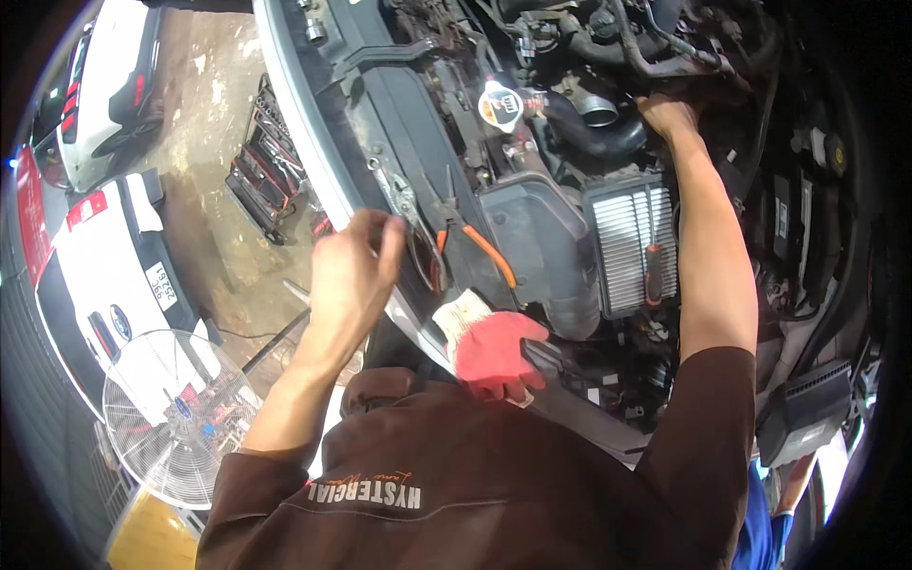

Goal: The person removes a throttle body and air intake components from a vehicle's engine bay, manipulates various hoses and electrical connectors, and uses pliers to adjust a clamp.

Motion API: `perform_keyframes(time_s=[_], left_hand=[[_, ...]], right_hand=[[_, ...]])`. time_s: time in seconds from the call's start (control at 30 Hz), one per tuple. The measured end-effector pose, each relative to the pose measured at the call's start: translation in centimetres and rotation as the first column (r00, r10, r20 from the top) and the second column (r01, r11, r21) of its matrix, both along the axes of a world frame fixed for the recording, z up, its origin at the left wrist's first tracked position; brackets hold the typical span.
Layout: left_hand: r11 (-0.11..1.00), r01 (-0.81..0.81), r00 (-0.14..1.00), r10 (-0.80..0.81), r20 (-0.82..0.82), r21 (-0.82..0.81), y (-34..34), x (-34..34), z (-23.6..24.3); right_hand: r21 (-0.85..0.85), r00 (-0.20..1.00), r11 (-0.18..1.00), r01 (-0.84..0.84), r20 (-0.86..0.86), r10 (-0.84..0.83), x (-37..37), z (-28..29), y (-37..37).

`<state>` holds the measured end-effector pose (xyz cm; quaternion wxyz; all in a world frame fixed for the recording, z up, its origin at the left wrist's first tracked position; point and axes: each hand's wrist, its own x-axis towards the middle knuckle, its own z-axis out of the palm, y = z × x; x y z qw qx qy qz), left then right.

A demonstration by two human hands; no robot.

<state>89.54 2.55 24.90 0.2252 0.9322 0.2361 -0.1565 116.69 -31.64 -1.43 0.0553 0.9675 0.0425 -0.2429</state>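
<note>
My left hand [366, 256] is at the bay's pale front edge, beside locking pliers [402, 199] and long-nose pliers with orange handles [494, 255]. Its fingers curl; what they hold, if anything, is hidden. My right hand [670, 119] reaches deep into the engine bay beside a black curved hose [603, 142], its fingertips out of sight. A silver-and-white cap [499, 106] is left of that hose. Below, a ribbed filter-like panel [608, 228] carries a screwdriver [654, 275]. A red-and-cream glove [484, 351] lies on the bay's near edge.
An open tool case [266, 166] lies on the floor [199, 142] at left. Beyond it stand white vehicles [104, 266]. A wire-caged fan [171, 446] is at lower left. Another person in blue [760, 522] is partly visible at lower right, beside a black housing [798, 418].
</note>
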Motion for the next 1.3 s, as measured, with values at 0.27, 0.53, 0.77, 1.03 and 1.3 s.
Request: perform_keyframes(time_s=[0.27,0.53,0.77,1.03,1.3], left_hand=[[0.977,0.132,0.966,-0.089,-0.244,0.165,-1.5,1.5,-2.6],[0.982,0.076,0.964,-0.029,-0.264,0.171,-1.6,2.8,-2.6],[0.996,0.008,0.995,0.001,-0.097,0.091,-0.1,2.1,-0.1],[0.543,0.105,0.963,0.152,0.221,-0.833,-5.4,3.6,6.0],[0.721,0.062,0.809,-0.441,-0.389,-0.690,-17.8,20.8,-14.2]], right_hand=[[0.004,0.999,1.000,-0.020,-0.038,0.020,0.5,-1.7,-1.5],[0.073,0.997,0.997,-0.022,-0.072,0.028,0.3,0.1,-0.6],[-0.006,0.999,1.000,-0.028,-0.023,0.028,-0.3,-0.1,-0.5],[0.071,0.993,0.997,-0.021,-0.111,0.029,-0.3,0.8,-0.1],[0.171,0.999,0.985,0.023,0.019,-0.026,0.3,0.9,-0.7]])
